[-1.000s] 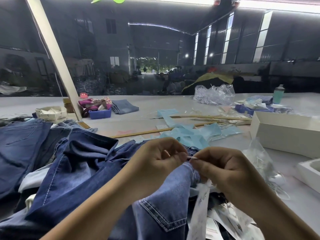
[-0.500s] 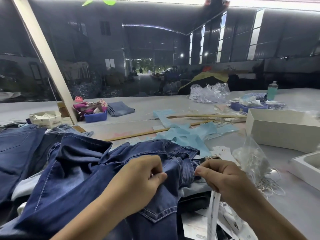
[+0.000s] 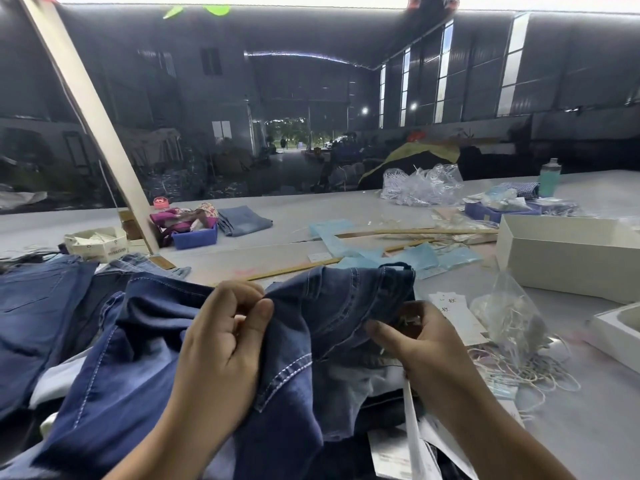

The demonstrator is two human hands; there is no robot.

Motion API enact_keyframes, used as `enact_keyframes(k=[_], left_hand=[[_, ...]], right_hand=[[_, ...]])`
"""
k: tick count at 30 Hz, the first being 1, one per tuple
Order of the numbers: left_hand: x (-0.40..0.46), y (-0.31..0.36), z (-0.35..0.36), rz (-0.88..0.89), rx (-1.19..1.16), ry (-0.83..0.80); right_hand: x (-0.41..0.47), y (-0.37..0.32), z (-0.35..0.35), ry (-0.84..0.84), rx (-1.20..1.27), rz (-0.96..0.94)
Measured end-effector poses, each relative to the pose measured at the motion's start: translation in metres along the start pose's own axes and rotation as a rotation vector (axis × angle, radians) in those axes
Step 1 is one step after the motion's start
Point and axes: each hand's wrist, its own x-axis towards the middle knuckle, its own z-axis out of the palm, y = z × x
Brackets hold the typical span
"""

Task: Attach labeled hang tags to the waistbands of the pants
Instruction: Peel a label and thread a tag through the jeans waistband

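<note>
A pair of dark blue jeans (image 3: 145, 362) lies bunched in front of me, its waistband (image 3: 349, 282) raised toward the far side. My left hand (image 3: 228, 337) pinches a fold of the denim near the waistband between thumb and fingers. My right hand (image 3: 415, 337) grips the waistband's right part from below, fingers curled under the cloth. A white hang tag (image 3: 414, 434) dangles below my right wrist. More white tags (image 3: 457, 317) lie just right of that hand, beside a clear bag of strings (image 3: 512, 320).
More jeans (image 3: 34, 306) are piled at the left. White boxes (image 3: 568, 258) stand at the right, with loose strings (image 3: 530, 372) in front. Light blue bags (image 3: 415, 258), wooden sticks (image 3: 415, 233), a blue bin (image 3: 195, 235) and a slanted white post (image 3: 90, 116) lie farther back.
My hands moved apart and lower. The waistband is now spread between them, and the tag hangs below my right hand.
</note>
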Motion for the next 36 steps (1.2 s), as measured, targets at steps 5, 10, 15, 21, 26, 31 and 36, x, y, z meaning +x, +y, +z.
enact_keyframes(k=[5,10,15,21,26,31,36], left_hand=[[0.001,-0.017,-0.008,-0.105,-0.109,-0.473],[0.029,-0.008,0.007,-0.160,-0.136,-0.730],[0.071,0.020,0.078,-0.049,0.222,-0.749],[0.082,0.028,0.136,-0.038,0.555,-1.126],[0.054,0.017,0.145,-0.095,0.423,-1.264],[0.028,0.005,0.140,-0.010,0.259,-1.018],[0.023,-0.009,0.135,-0.263,-0.010,-0.877]], right_hand=[[0.002,-0.001,-0.002,-0.130,0.245,-0.020],[-0.001,0.002,-0.006,-0.170,0.172,-0.114],[0.000,0.002,-0.009,-0.245,0.165,-0.061],[-0.007,-0.003,-0.038,-0.245,0.085,-0.071],[-0.008,-0.001,-0.051,-0.056,0.112,-0.142],[0.001,-0.003,-0.034,-0.051,0.172,-0.177],[0.003,0.008,-0.021,0.073,0.072,-0.149]])
